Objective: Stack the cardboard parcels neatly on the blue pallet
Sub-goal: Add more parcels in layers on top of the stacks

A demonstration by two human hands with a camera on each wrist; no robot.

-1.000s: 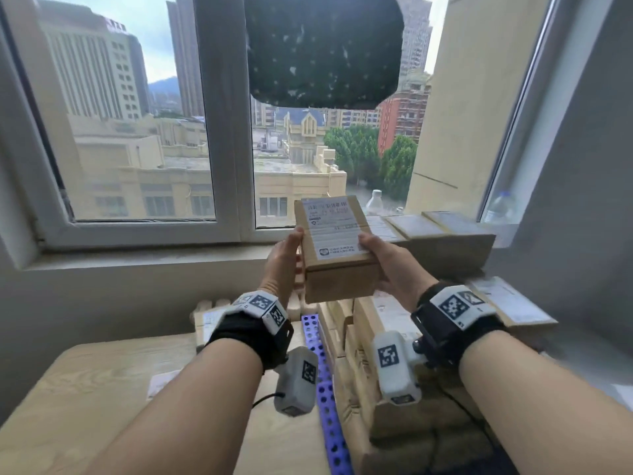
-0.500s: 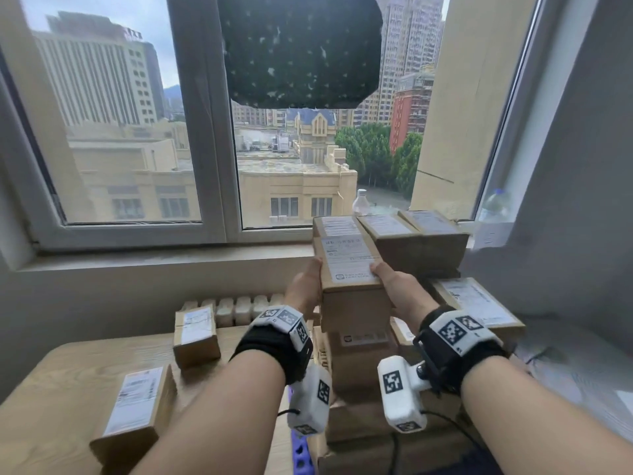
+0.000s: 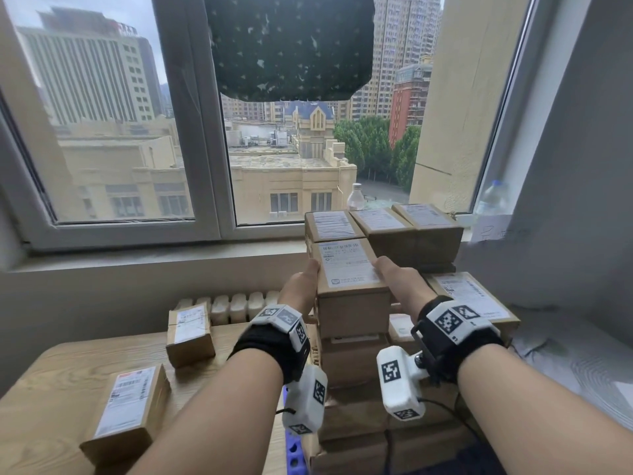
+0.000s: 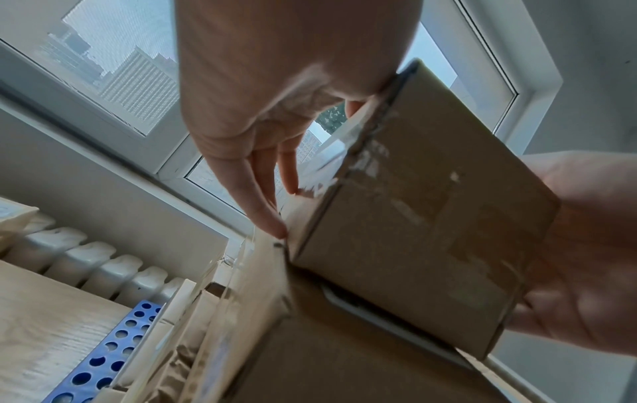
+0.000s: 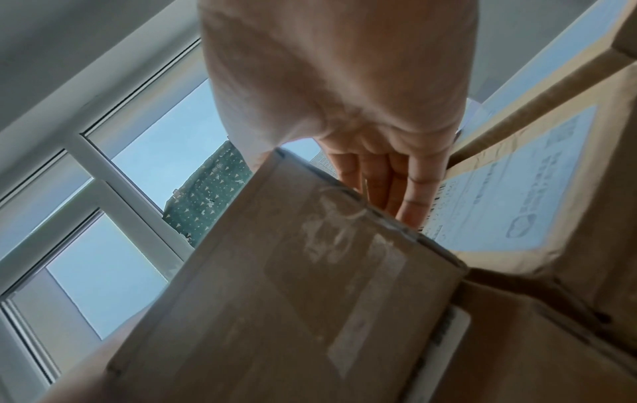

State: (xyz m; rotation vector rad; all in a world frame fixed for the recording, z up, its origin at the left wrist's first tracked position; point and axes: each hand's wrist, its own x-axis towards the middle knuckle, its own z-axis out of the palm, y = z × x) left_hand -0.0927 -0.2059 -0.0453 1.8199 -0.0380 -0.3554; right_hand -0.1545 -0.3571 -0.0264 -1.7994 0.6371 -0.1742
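Observation:
A cardboard parcel (image 3: 349, 269) with a white label sits on top of the near column of the parcel stack, in front of a back row of three parcels (image 3: 380, 221). My left hand (image 3: 301, 286) grips its left side and my right hand (image 3: 397, 279) its right side, thumbs on its top. In the left wrist view the parcel (image 4: 424, 218) is tilted against the one below, with the left hand's fingers (image 4: 262, 207) along its side. The right wrist view shows its taped end (image 5: 293, 300). The blue pallet (image 3: 294, 454) (image 4: 114, 349) peeks out at the stack's left foot.
Two loose parcels lie on the wooden table (image 3: 51, 389) at left, one near (image 3: 126, 409), one farther (image 3: 190, 332). A larger flat parcel (image 3: 469, 296) lies right of the stack. A radiator (image 3: 233, 305) runs under the windowsill, where two bottles (image 3: 356, 197) stand.
Both hands have brought the parcel down from chest height onto the top of the near column. The view has swung left, so the loose parcels on the table now show.

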